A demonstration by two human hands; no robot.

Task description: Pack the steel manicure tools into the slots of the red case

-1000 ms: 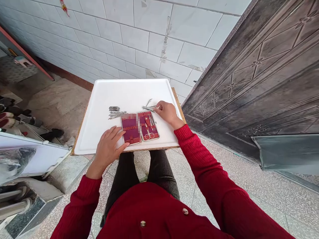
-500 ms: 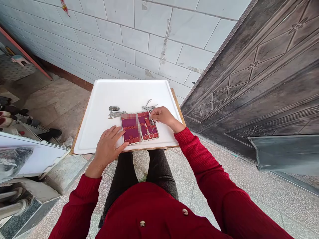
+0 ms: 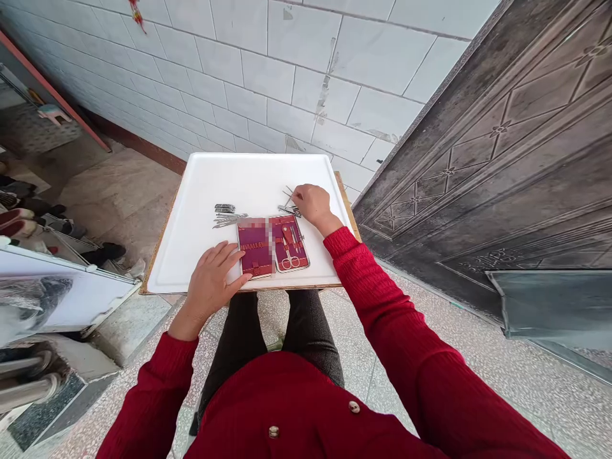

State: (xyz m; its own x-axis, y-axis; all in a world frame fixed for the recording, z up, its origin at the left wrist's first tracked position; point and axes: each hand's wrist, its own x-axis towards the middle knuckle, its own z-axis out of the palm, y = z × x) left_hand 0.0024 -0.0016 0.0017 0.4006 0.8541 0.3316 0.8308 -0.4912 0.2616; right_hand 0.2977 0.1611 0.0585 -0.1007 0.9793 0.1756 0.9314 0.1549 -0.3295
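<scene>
An open manicure case (image 3: 255, 262) with a purple lining and red trim lies near the front edge of the white board. Small scissors (image 3: 290, 262) and thin metal tools sit in its right half; loops line the left half. My left hand (image 3: 213, 280) is open, its fingertips resting on the case's left edge. Beyond the case's upper right corner, the fingers of my right hand (image 3: 310, 203) are pinched together over a few loose metal tools (image 3: 289, 210). What they grip is hidden.
Nail clippers (image 3: 224, 208) and several slim metal tools (image 3: 228, 220) lie left of the case on the white board (image 3: 191, 185). A tiled wall (image 3: 268, 83) stands behind, a dark patterned door (image 3: 468, 172) to the right. Shoes (image 3: 19, 226) are on a rack at left.
My right hand has moved from the case's right half up to the loose tools beyond it. A slim tool now shows in the case's right half. My left hand stays on the case.
</scene>
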